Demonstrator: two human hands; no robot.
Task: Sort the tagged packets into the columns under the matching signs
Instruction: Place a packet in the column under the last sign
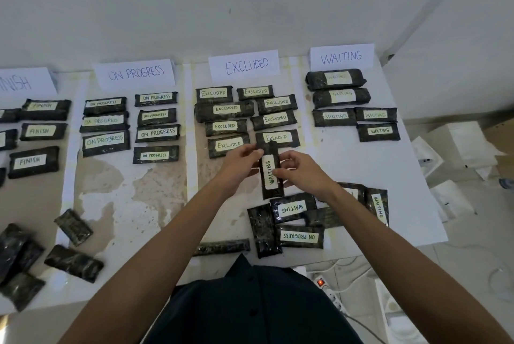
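A dark packet tagged WAITING (271,170) stands lengthwise above the table's middle, held between both hands. My left hand (242,161) pinches its upper left edge and my right hand (301,170) grips its right side. White signs stand along the back: FINISH (25,82), ON PROGRESS (136,72), EXCLUDED (246,65), WAITING (341,56). Several tagged packets lie in a column under each sign. A loose pile near me holds packets tagged WAITING (293,208) and ON PROGRESS (300,236).
Several dark packets with no tag showing lie at the front left (73,227). The white table (361,165) ends at the right, with white boxes (456,143) on the floor beyond. A power strip (324,285) with a lit red switch lies by my body.
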